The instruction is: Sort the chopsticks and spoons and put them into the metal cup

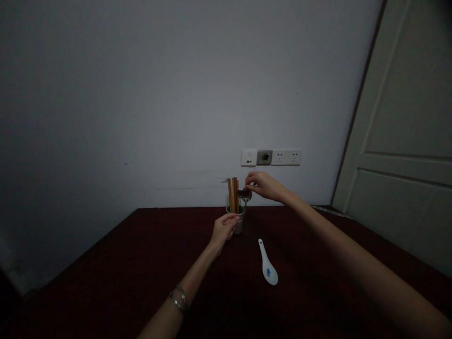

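Taking the cup (239, 228) as the dial's centre, it stands upright on the dark red table (141, 268), with chopsticks (232, 195) upright inside. Your left hand (223, 230) is at eight o'clock, its fingers closed against the cup's side and rim. Your right hand (263, 184) is at one o'clock; its thumb and fingertips pinch metal cutlery (246, 196) by the bowl end, stem pointing down beside the rim. You cannot tell here whether it is one spoon or two, nor whether the stem is inside the cup. A white spoon (267, 264) with a blue motif lies at five o'clock, handle towards the cup, apart from both hands. Wall sockets (286, 157) are at one o'clock, beyond your right hand.
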A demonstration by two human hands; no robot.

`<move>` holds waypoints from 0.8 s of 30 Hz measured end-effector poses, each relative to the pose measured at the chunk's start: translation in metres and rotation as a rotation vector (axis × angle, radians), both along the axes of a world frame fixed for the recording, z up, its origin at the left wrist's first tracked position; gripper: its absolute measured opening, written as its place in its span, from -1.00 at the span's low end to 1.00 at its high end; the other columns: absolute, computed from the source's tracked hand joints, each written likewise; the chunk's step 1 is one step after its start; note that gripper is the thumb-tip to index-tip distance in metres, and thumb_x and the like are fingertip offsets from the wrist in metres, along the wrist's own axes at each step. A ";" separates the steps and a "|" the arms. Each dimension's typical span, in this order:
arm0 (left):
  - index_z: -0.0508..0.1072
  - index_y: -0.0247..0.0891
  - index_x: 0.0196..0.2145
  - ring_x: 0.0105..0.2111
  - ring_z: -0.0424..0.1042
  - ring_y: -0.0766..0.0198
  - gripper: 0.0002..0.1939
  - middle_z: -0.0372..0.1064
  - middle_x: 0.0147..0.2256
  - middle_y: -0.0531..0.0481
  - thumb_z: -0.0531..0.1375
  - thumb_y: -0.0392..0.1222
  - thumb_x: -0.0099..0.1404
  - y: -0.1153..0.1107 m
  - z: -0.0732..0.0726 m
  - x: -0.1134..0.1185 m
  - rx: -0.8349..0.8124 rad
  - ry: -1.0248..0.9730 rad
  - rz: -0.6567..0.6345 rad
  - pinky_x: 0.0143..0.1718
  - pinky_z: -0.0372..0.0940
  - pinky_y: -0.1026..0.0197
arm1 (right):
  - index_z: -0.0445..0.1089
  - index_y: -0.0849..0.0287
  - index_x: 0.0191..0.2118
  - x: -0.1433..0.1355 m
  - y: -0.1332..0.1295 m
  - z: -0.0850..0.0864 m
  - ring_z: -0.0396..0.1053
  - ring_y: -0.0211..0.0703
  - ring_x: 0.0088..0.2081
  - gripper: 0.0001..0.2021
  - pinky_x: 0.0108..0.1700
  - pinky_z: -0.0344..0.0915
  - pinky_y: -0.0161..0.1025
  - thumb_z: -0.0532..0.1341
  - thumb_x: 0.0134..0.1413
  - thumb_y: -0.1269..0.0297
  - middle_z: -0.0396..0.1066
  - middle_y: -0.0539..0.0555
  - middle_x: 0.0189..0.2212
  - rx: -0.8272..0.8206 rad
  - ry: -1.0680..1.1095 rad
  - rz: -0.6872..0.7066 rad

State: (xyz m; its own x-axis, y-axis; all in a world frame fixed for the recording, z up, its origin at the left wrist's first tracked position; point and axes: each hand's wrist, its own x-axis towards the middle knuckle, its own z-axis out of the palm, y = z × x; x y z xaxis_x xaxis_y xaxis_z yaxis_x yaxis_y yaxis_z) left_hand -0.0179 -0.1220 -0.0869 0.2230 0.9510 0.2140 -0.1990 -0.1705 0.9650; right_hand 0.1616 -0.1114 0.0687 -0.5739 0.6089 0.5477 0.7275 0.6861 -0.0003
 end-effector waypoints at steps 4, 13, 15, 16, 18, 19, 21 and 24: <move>0.38 -0.37 -0.29 -0.80 -0.07 0.57 -0.47 0.08 -0.68 0.21 0.19 0.19 -0.01 0.022 -0.012 -0.026 -0.038 -0.055 0.143 -0.77 -0.24 0.39 | 0.47 0.21 -0.41 -0.003 0.021 0.022 0.30 -0.21 -0.32 -0.83 -0.23 0.19 -0.26 0.14 0.06 0.31 0.38 0.11 -0.36 0.080 0.007 -0.031; 0.36 -0.36 -0.35 -0.80 -0.09 0.55 -0.44 0.04 -0.72 0.23 0.16 0.24 -0.06 0.053 -0.063 -0.065 -0.176 -0.080 0.306 -0.77 -0.24 0.40 | 0.46 0.23 -0.45 -0.019 0.064 0.014 0.25 -0.11 -0.18 -0.84 -0.15 0.21 -0.20 0.16 0.03 0.31 0.34 0.14 -0.26 0.187 -0.028 -0.065; 0.36 -0.36 -0.36 -0.80 -0.09 0.54 -0.44 0.03 -0.73 0.23 0.16 0.25 -0.07 0.056 -0.067 -0.067 -0.176 -0.076 0.318 -0.76 -0.23 0.40 | 0.46 0.23 -0.45 -0.020 0.071 0.009 0.25 -0.10 -0.18 -0.85 -0.15 0.21 -0.20 0.17 0.02 0.32 0.34 0.15 -0.26 0.193 -0.030 -0.074; 0.37 -0.36 -0.36 -0.80 -0.09 0.54 -0.43 0.03 -0.73 0.23 0.16 0.26 -0.07 0.057 -0.068 -0.066 -0.174 -0.066 0.318 -0.76 -0.23 0.40 | 0.46 0.23 -0.45 -0.020 0.074 0.007 0.25 -0.10 -0.18 -0.85 -0.15 0.21 -0.19 0.17 0.02 0.32 0.34 0.15 -0.26 0.194 -0.028 -0.076; 0.37 -0.37 -0.36 -0.79 -0.09 0.54 -0.42 0.02 -0.73 0.23 0.16 0.27 -0.08 0.058 -0.069 -0.065 -0.170 -0.035 0.311 -0.76 -0.24 0.40 | 0.46 0.23 -0.44 -0.020 0.079 0.005 0.25 -0.10 -0.19 -0.85 -0.15 0.21 -0.19 0.17 0.02 0.32 0.34 0.15 -0.26 0.194 -0.021 -0.075; 0.38 -0.37 -0.36 -0.79 -0.09 0.54 -0.42 0.02 -0.73 0.23 0.16 0.27 -0.09 0.058 -0.069 -0.065 -0.169 -0.019 0.308 -0.76 -0.24 0.40 | 0.46 0.23 -0.44 -0.019 0.082 0.004 0.25 -0.10 -0.19 -0.85 -0.14 0.21 -0.19 0.17 0.02 0.31 0.34 0.15 -0.27 0.193 -0.016 -0.073; 0.38 -0.37 -0.37 -0.79 -0.09 0.54 -0.41 0.01 -0.73 0.23 0.15 0.28 -0.09 0.058 -0.069 -0.064 -0.167 0.003 0.306 -0.75 -0.25 0.40 | 0.46 0.23 -0.44 -0.018 0.087 0.004 0.25 -0.10 -0.19 -0.85 -0.14 0.22 -0.19 0.18 0.01 0.31 0.34 0.14 -0.27 0.187 -0.002 -0.069; 0.39 -0.36 -0.38 -0.78 -0.08 0.54 -0.39 0.02 -0.72 0.22 0.14 0.30 -0.11 0.057 -0.068 -0.063 -0.172 0.017 0.315 -0.75 -0.24 0.40 | 0.46 0.23 -0.45 -0.015 0.093 0.008 0.26 -0.11 -0.19 -0.85 -0.12 0.21 -0.20 0.18 0.01 0.31 0.34 0.14 -0.28 0.170 0.021 -0.074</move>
State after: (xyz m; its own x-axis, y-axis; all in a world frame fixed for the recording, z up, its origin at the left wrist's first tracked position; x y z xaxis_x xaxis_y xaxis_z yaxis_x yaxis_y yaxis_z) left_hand -0.0811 -0.0654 -0.1552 -0.0845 0.9955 0.0438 -0.1462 -0.0558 0.9877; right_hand 0.1462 -0.0180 0.0765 -0.5179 0.5469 0.6578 0.7773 0.6220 0.0949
